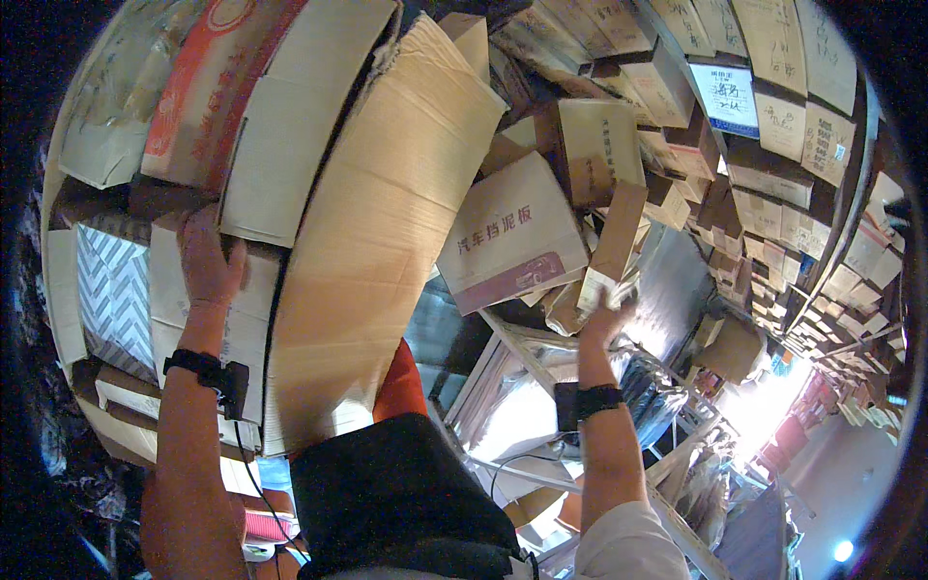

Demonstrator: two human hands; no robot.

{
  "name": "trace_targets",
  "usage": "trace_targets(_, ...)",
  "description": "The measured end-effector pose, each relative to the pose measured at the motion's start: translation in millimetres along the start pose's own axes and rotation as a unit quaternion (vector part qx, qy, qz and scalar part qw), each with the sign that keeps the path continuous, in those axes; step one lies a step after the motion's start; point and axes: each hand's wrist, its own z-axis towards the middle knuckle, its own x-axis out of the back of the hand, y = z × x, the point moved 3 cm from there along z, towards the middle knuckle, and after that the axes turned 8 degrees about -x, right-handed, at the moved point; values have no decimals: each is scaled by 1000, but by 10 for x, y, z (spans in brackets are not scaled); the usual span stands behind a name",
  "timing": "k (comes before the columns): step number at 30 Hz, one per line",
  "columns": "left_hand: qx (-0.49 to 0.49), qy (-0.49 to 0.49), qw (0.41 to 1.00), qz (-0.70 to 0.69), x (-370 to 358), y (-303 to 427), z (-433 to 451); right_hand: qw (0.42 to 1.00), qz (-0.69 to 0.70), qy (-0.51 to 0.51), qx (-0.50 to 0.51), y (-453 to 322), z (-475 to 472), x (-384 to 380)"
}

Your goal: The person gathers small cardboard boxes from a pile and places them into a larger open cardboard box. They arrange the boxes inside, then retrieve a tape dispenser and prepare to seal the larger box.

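Observation:
My left hand (206, 264), a black band on its wrist, lies against a plain cardboard box (250, 319) inside a large open carton. Its fingertips reach into the shadow by another box (279, 152), so whether they grip anything is hidden. The carton's broad corrugated flap (362, 246) stands to the right of that box. My right hand (607, 319), also banded at the wrist, is slightly blurred with its fingers apart. It appears in front of the lower end of a narrow cardboard box (618, 232); contact cannot be made out.
A printed carton (515, 235) leans among other boxes beyond the flap. Inside the large carton are a chevron-patterned package (116, 290) and a red-printed box (206, 94). Plastic-wrapped goods (515, 406) sit by a metal frame. Shelves of labelled boxes (779, 145) line the right.

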Motion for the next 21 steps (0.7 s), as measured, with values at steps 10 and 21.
trace_targets(10,79,-24,994,-77,95,92,100,673,473,-178,-540,1349,831,-617)
trace_targets(21,64,-42,997,-13,218,149,174,932,275,-214,-96,582,592,623)
